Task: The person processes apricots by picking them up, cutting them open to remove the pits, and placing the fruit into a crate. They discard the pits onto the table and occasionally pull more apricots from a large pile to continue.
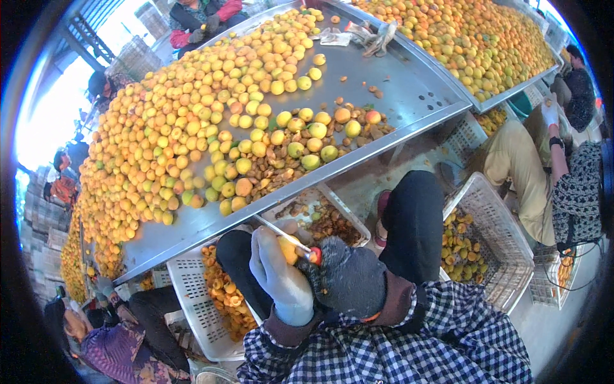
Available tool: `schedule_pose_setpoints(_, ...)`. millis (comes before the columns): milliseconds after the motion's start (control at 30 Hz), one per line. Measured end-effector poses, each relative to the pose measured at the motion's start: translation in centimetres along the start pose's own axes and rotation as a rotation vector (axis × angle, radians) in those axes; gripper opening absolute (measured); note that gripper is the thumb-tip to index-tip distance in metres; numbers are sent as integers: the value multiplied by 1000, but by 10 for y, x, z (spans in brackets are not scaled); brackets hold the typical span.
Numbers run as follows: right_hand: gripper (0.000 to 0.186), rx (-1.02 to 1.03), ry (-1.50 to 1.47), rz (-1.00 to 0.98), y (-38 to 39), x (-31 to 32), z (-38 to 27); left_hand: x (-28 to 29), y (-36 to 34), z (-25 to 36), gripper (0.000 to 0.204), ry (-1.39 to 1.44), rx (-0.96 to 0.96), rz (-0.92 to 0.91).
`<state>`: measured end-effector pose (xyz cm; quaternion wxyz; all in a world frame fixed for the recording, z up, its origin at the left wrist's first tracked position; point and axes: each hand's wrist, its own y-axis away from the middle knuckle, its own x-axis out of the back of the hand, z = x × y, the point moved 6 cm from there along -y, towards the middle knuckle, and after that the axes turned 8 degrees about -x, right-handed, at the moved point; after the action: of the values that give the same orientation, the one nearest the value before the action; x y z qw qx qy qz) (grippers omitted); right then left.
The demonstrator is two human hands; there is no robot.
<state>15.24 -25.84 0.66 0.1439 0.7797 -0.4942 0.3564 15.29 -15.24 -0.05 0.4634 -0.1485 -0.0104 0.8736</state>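
My left hand [278,275], in a pale grey glove, is closed around a yellow apricot-like fruit [288,248] just below the steel table's edge. Beside it, my right hand [345,278], in a dark grey glove, grips a slim tool [314,255] with a red part near the fingers and a thin shaft reaching up-left past the fruit. Both hands are close together over my lap; the fingertips around the fruit are partly hidden.
A steel table [396,96] bears piled fruit and scraps; another [470,96] is behind. Crates [182,288] [505,269] of cut fruit flank me; a bin of scraps [348,227] lies ahead. Co-workers [575,198] [128,339] sit on both sides, others [198,19] across the table.
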Motion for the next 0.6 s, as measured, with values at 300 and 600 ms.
schedule_pose_setpoints(300, 27, -17, -450, -374, 0, 10, -10, 10, -15, 25, 39, 365, -10, -23)
schedule_pose_setpoints(600, 26, -114, -328, -113, 17, -1, 1, -9, -6, 34, 63, 250, -17, 28)
